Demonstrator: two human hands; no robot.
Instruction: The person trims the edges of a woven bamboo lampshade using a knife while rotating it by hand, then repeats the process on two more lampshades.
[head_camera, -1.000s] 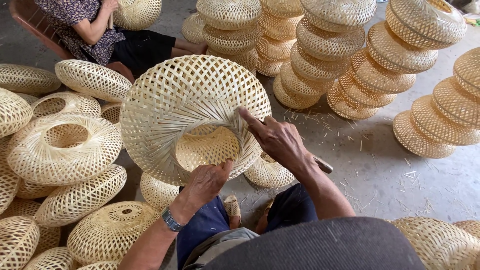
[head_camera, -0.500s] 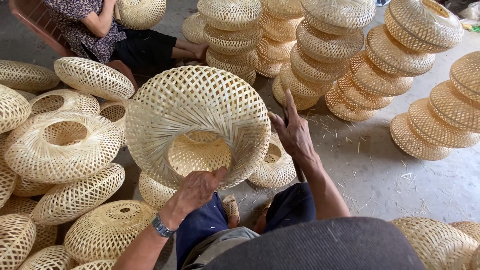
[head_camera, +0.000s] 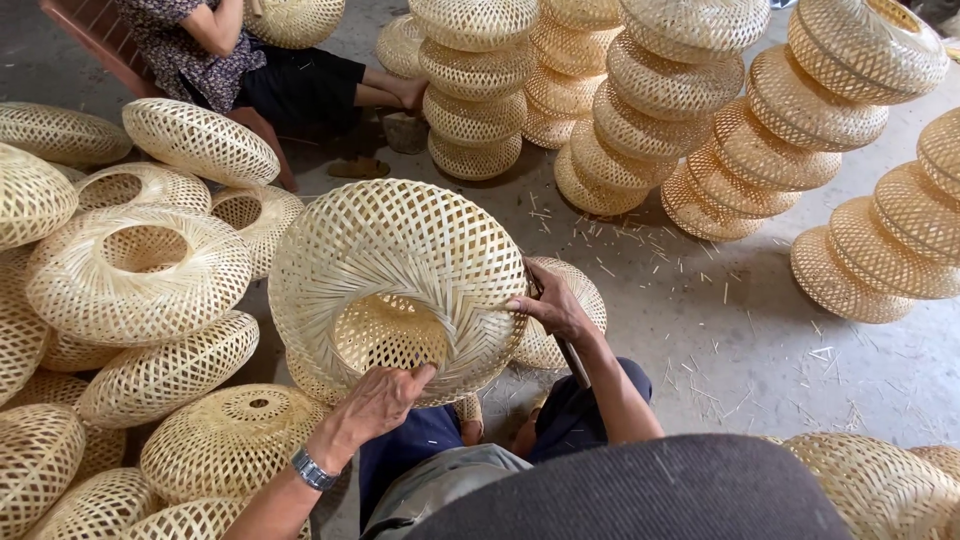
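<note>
I hold a round woven bamboo lampshade (head_camera: 400, 270) in front of me, its open mouth tilted towards me. My left hand (head_camera: 375, 402) grips the lower rim of the opening, a watch on its wrist. My right hand (head_camera: 548, 305) presses against the shade's right side with fingers curled on the weave; a thin dark tool shows beside that wrist. Below the shade are my knees in dark trousers (head_camera: 575, 410). Another woven shade (head_camera: 560, 315) lies on the floor behind my right hand.
Several loose woven shades (head_camera: 140, 275) are heaped at the left. Tall leaning stacks of shades (head_camera: 700, 120) fill the back and right. Another person (head_camera: 240, 60) sits at the far left holding a shade. Bamboo slivers litter the concrete floor (head_camera: 700, 330).
The shade has been turned and tipped so its opening faces me more. My right hand slid from the top edge down to the right side; my left hand stays on the lower rim.
</note>
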